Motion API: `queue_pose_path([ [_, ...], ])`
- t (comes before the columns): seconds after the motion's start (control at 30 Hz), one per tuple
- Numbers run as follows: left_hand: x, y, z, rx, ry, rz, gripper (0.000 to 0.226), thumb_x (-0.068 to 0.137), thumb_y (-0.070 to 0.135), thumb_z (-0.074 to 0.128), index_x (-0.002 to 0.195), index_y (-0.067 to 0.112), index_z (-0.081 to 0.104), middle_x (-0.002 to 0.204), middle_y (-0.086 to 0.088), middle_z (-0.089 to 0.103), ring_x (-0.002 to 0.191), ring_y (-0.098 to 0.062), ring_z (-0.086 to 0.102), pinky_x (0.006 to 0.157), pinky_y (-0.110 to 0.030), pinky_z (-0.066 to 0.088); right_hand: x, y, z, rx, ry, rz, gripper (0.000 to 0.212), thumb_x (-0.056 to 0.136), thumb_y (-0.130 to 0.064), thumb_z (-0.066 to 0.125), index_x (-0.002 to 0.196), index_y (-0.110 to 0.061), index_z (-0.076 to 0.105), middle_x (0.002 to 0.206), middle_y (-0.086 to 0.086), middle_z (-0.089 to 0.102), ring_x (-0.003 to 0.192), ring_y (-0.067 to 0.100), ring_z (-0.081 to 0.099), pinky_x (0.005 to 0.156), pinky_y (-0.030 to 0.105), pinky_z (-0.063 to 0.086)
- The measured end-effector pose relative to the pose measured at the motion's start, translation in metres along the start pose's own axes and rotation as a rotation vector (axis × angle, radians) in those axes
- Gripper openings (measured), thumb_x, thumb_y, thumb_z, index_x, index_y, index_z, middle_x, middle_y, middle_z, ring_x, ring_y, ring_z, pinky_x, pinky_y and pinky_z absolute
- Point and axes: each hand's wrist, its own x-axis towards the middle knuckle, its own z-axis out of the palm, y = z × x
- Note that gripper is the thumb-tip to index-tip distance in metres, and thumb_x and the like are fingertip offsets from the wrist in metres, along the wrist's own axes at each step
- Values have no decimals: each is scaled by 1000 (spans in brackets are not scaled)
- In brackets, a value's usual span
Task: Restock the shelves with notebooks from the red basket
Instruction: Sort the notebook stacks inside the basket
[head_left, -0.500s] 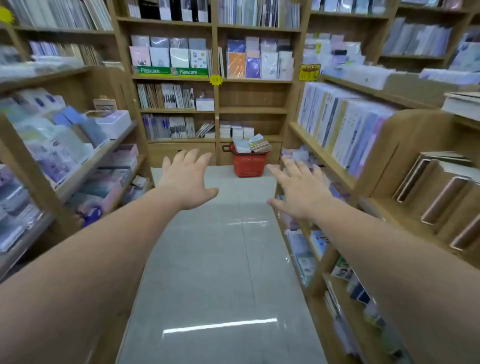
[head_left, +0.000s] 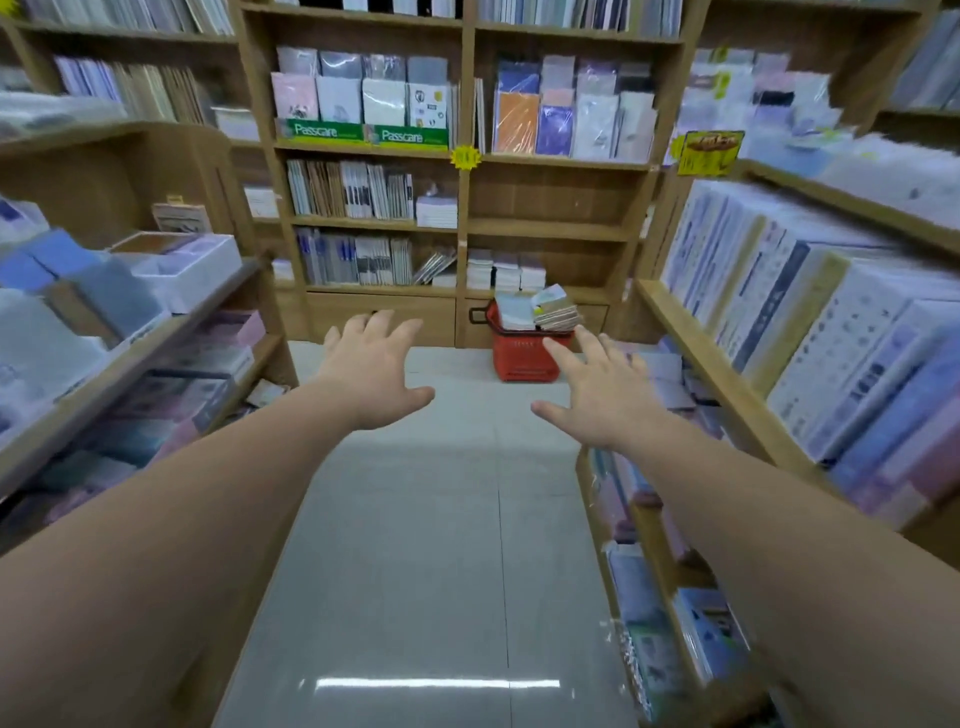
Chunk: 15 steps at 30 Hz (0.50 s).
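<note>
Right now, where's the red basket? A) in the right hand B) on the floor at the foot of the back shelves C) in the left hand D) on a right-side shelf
B: the red basket sits on the floor against the back shelves, piled with notebooks; the left hand and right hand are open, holding nothing.

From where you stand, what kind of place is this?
Probably a stationery shop: tall wooden shelves packed with plastic-wrapped notebooks, a yellow star-shaped tag on a shelf edge, and a full red plastic basket on the grey floor.
</note>
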Motion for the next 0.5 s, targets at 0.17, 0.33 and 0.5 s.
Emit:
queue_pose_path([
  [0.17,136,-28,52,-15,-31,17,92,82,70,57,157,32,19,165,-8,22,150,-36,20,120,-58,22,132,9,40,-21,-44,40,90,87,-80,42,160,-41,7,171,7,6,156,35,10,121,62,17],
  [0.33,281,-65,93,-64,-101,47,92,81,70,58,157,32,21,163,-8,25,146,-35,26,118,-55,26,262,12,66,16,-100,143,89,89,-78,42,161,-40,7,171,7,4,156,34,9,123,59,16],
  [0.5,414,-80,115,-63,-169,104,91,83,69,57,157,32,21,162,-8,27,145,-35,30,115,-53,30,371,29,82,52,-118,238,89,88,-77,44,160,-39,9,170,8,9,155,34,15,122,59,18],
])
